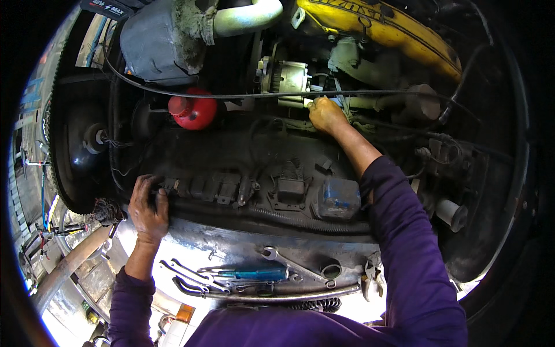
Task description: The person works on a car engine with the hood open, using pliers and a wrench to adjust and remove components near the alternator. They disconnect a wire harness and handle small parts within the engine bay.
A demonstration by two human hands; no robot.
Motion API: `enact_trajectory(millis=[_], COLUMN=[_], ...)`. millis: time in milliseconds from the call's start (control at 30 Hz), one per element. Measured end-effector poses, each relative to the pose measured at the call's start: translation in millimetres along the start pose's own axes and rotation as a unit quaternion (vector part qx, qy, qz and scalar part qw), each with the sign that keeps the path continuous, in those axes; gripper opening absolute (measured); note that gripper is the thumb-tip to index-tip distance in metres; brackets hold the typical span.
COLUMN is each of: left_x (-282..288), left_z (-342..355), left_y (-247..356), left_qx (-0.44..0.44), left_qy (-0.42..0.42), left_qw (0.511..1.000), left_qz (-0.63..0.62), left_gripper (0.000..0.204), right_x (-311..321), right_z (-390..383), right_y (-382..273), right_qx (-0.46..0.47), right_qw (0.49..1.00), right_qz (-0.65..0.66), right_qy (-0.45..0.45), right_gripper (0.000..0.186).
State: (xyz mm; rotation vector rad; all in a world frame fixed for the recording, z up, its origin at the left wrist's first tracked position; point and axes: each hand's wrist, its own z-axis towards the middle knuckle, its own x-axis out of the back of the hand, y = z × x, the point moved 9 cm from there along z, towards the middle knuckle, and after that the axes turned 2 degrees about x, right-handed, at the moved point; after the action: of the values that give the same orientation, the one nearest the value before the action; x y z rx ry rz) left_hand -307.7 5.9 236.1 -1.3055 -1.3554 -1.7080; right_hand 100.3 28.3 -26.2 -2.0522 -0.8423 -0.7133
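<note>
My right hand (328, 114) reaches into the engine bay, fingers closed at the lower right side of a silver alternator (293, 78). What they grip, if anything, is hidden; pale wires or connectors show beside the hand. On the near side at left, my left hand (148, 207) rests on the dark inner panel by a row of black boxes (222, 188). Its fingers are apart and bent over the panel, with no object visible in them.
A yellow engine cover (381, 29) lies far right. A red round container (195, 109) and grey canister (159, 43) stand left. A dark cable crosses the bay. Wrenches (300, 266), a blue-handled screwdriver (254, 273) and pliers (374, 279) lie along the near ledge.
</note>
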Motion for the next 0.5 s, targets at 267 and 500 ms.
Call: enact_trajectory(millis=[267,500], left_x=[0.7,-3.5], left_z=[-1.7,-1.1], left_y=[-2.7,-5.1], left_qx=[0.013,-0.001], left_qy=[0.009,-0.006], left_qw=[1.000,1.000], left_qz=[0.002,0.000], left_gripper=[0.025,0.028], right_x=[-1.1,-4.2], right_z=[1.3,4.1], right_y=[-0.4,4.2], right_qx=[0.001,0.030], right_qw=[1.000,0.999], right_qz=[0.020,0.033], right_qy=[-0.006,0.008], right_gripper=[0.033,0.039])
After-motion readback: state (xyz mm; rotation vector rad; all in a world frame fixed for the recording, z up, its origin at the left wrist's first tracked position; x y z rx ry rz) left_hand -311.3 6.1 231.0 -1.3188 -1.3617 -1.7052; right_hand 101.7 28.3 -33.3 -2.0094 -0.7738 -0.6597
